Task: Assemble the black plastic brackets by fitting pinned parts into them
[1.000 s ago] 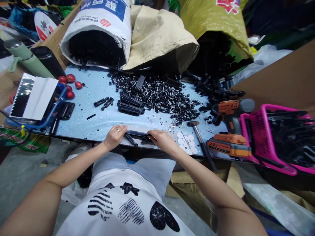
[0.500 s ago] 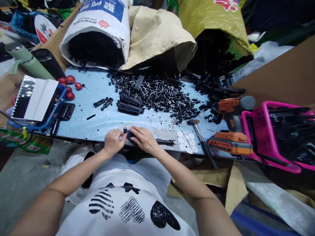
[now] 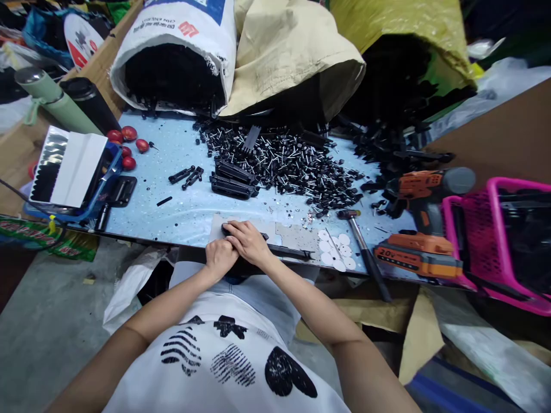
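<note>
At the front edge of the table, my right hand (image 3: 251, 244) is closed over a black plastic part (image 3: 225, 230), whose end shows beyond the fingertips. My left hand (image 3: 221, 257) presses against the right one from the near side, its fingers curled; whatever they hold is hidden. Beneath both hands lies a flat grey plate (image 3: 216, 223). A long black bar (image 3: 295, 252) extends to the right of my right hand. Farther back is a stack of black plastic pieces (image 3: 233, 182), with two small black pieces (image 3: 186, 176) to its left.
Black-headed pins (image 3: 297, 169) are heaped below open sacks (image 3: 297, 51). On the right lie white discs (image 3: 343, 250), a hammer (image 3: 365, 255), an orange cordless drill (image 3: 424, 252) and a pink basket (image 3: 491, 244). A blue tray (image 3: 101, 192) and red fruits (image 3: 129, 133) are left.
My left hand has moved right and now meets my right hand, covering more of the black part. The view has shifted slightly, so the table's right side sits farther right.
</note>
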`<action>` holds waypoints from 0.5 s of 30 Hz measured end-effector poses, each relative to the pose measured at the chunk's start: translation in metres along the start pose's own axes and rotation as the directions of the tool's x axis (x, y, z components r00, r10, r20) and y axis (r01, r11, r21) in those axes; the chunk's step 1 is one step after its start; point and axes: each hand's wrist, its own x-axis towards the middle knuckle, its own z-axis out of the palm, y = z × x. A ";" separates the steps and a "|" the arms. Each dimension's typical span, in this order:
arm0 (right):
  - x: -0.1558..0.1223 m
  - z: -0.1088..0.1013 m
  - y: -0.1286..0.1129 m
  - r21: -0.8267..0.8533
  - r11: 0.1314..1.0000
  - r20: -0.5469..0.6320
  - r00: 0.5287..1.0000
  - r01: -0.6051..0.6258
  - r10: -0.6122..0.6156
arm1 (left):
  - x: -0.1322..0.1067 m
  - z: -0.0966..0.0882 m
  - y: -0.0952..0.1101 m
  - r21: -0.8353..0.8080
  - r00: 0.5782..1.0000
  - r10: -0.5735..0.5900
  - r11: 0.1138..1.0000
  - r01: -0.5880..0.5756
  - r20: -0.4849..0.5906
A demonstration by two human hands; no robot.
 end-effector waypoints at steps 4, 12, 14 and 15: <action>-0.008 -0.008 -0.004 -0.068 0.996 -0.018 0.998 0.059 -0.061 | 0.004 0.000 -0.014 0.059 0.967 0.241 0.970 -0.236 -0.087; -0.101 -0.053 0.046 -0.572 0.804 -0.239 0.971 -0.163 0.026 | 0.049 -0.015 -0.024 0.342 0.379 0.919 0.392 -0.854 -0.108; -0.112 -0.057 0.059 -0.638 0.758 -0.182 0.983 -0.137 0.024 | 0.062 -0.013 -0.014 0.350 0.377 0.926 0.364 -0.863 -0.031; -0.112 -0.059 0.063 -0.643 0.758 -0.156 0.988 -0.106 0.005 | 0.067 -0.013 -0.009 0.348 0.400 0.916 0.384 -0.856 -0.027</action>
